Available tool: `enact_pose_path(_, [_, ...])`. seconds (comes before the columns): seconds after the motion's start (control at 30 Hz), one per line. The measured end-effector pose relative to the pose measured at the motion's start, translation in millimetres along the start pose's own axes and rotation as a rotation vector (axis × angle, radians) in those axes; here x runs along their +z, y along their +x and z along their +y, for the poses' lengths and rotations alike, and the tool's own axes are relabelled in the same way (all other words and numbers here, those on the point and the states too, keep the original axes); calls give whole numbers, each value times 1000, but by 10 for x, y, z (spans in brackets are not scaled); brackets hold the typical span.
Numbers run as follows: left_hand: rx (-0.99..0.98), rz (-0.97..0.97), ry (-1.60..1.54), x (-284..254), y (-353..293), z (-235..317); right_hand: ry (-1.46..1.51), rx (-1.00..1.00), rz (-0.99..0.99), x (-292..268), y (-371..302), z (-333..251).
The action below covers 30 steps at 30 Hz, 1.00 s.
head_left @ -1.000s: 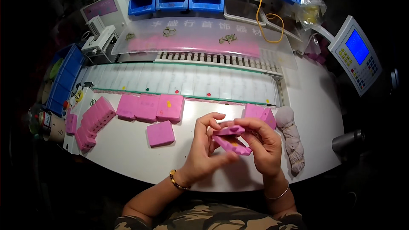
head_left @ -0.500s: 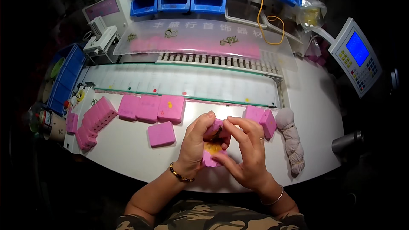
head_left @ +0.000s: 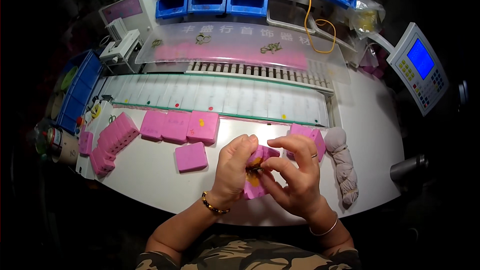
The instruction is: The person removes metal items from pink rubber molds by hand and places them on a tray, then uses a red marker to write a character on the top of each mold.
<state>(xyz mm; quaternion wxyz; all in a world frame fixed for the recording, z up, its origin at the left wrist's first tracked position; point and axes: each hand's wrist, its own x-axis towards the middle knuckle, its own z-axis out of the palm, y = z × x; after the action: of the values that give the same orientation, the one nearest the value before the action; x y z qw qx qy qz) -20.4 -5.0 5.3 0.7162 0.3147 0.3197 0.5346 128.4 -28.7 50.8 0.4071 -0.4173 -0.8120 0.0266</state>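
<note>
Above the tabletop (head_left: 175, 195), our left hand (head_left: 231, 167) holds a spread-open pink block (head_left: 256, 190), fingers wrapped round it. Our right hand (head_left: 296, 182) has narrowly spaced fingers by the dark piece (head_left: 254, 169) inside; we cannot tell if they grip it.

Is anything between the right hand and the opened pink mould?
Nothing visible: the right hand has its thumb and finger right at the opened pink mould, which the left hand holds.
</note>
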Motion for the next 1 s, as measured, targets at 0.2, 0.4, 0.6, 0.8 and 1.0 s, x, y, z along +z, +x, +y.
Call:
enact_pose_path(0.2, [-78,118,-53,74,50,64,180,-11,44,-15,-31,30])
enact_pose_path(0.4, [-255,-8,-87,-170,76,12,183,42,240,-71,-72,132])
enact_pose_path(0.6, [-257,-278,121,-30,-121,75,-171,-156,193,-63,-256,224])
enact_pose_path(0.8, [-188,-311,271,-45,-118,41,-127,-184,52,-152,-255,259])
enact_pose_path(1.0, [5,-322,521,-92,-128,45,-73,-117,-69,-146,-205,203])
